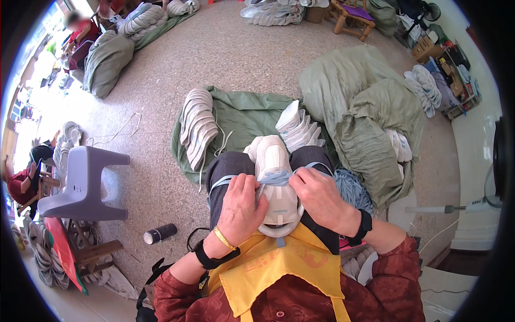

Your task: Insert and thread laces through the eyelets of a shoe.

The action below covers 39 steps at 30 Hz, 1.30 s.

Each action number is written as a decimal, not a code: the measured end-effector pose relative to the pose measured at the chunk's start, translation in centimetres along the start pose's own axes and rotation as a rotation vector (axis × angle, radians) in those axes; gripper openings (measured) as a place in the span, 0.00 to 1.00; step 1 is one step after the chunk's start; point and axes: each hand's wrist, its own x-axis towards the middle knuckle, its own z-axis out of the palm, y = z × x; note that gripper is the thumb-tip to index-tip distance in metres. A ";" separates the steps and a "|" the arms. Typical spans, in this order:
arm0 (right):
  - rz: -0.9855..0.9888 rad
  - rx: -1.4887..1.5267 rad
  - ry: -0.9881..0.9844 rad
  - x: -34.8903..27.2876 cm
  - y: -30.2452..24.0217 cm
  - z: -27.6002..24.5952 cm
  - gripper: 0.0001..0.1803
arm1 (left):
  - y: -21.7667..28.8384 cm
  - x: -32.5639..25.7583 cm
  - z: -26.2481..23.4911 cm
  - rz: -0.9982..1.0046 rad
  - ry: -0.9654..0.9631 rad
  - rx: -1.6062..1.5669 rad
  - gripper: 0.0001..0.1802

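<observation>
A white shoe upper rests on my lap, its heel end toward me. A light blue shoelace runs across its front part and out to both sides. My left hand pinches the lace at the shoe's left edge. On the other side, my right hand has its fingers closed on the lace, beside the shoe opening. Beyond my knees, stacked white shoe uppers lie on a green cloth, with another stack of uppers to their right. A bundle of blue laces hangs by my right thigh.
Large green sacks fill the floor at the right front. A grey plastic chair and a dark bottle stand and lie at the left. Seated people are at the far left. A pole-like arm juts in at right.
</observation>
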 end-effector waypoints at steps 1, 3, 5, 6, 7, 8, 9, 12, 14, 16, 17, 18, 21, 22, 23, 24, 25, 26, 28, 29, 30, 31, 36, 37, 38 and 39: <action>-0.011 -0.046 0.022 0.3 -0.1 -0.1 0.10 | 0.1 0.0 0.0 0.018 0.003 0.022 0.12; -0.017 0.039 0.065 0.4 0.2 0.8 0.08 | -0.1 -0.1 0.3 0.016 0.011 0.024 0.11; -0.024 0.123 0.108 0.5 -0.1 0.9 0.07 | -0.1 0.0 0.4 0.014 0.020 0.025 0.11; 0.023 0.332 0.108 0.4 -1.0 0.7 0.06 | 0.0 -0.2 0.4 0.010 0.026 0.026 0.10; 0.071 0.540 0.106 0.5 -1.6 0.6 0.05 | 0.0 -0.3 0.4 0.006 0.031 0.027 0.10; 0.069 0.542 0.104 0.8 -1.9 0.9 0.05 | -0.1 -0.4 0.5 0.002 0.032 0.028 0.10; 0.060 0.551 0.142 1.1 -2.0 1.1 0.06 | -0.1 -0.4 0.6 0.003 0.037 0.018 0.10; 0.058 0.490 0.165 1.8 -2.0 2.0 0.06 | 0.0 -0.4 0.7 0.005 0.050 -0.005 0.09; 0.063 0.421 0.150 2.3 -2.0 2.7 0.06 | 0.0 -0.4 0.7 0.005 0.059 -0.016 0.09; 0.036 0.276 0.134 2.8 -2.2 3.5 0.06 | -0.2 -0.6 0.9 0.004 0.073 -0.022 0.09; 0.034 0.276 0.134 2.9 -2.1 3.8 0.06 | -0.3 -0.7 0.9 0.004 0.074 -0.021 0.09; 0.036 0.244 0.111 3.1 -2.0 4.0 0.06 | -0.4 -0.7 1.0 0.005 0.085 -0.023 0.09; 0.048 0.182 0.081 3.1 -1.7 3.8 0.07 | -0.1 -0.3 0.8 -0.013 0.094 -0.053 0.09; 0.058 0.155 0.072 3.1 -1.6 3.5 0.07 | 0.2 -0.2 0.6 -0.036 0.091 -0.079 0.10; 0.060 0.154 0.074 2.9 -1.3 2.6 0.07 | 0.2 0.0 0.4 -0.034 0.091 -0.078 0.10; 0.068 0.302 0.004 2.9 -0.9 0.6 0.06 | 0.2 0.0 0.2 -0.044 0.108 -0.093 0.11; 0.080 0.446 -0.065 2.7 -0.7 -1.7 0.05 | 0.3 0.2 -0.1 -0.052 0.124 -0.112 0.11; 0.155 0.644 -0.144 2.6 -0.4 -4.2 0.04 | 0.1 0.6 -0.6 -0.051 0.124 -0.111 0.11; 0.351 1.047 -0.286 2.2 -0.5 -9.3 0.04 | -0.2 1.5 -1.9 -0.063 0.020 -0.267 0.11; 0.348 1.050 -0.288 2.0 -0.7 -10.4 0.04 | 0.0 1.9 -2.1 -0.067 0.021 -0.264 0.11; 0.329 1.129 -0.257 1.8 -0.8 -11.4 0.04 | 0.1 2.7 -2.2 -0.038 -0.059 -0.419 0.11; 0.307 1.208 -0.226 1.7 -0.7 -11.8 0.03 | 0.3 3.2 -2.4 -0.012 -0.140 -0.572 0.10; 0.209 1.368 -0.197 2.3 -0.1 -9.3 0.07 | 0.7 4.5 -1.7 0.033 -0.465 -0.709 0.08; 0.208 1.371 -0.189 2.4 0.0 -8.6 0.07 | 0.4 4.3 -1.5 0.035 -0.471 -0.704 0.08; 0.167 1.415 -0.118 2.5 -0.1 -8.0 0.07 | 0.0 4.0 -1.2 -0.021 -0.463 -0.816 0.05; 0.126 1.457 -0.049 2.5 0.0 -7.6 0.08 | -0.3 3.7 -1.1 -0.080 -0.450 -0.928 0.04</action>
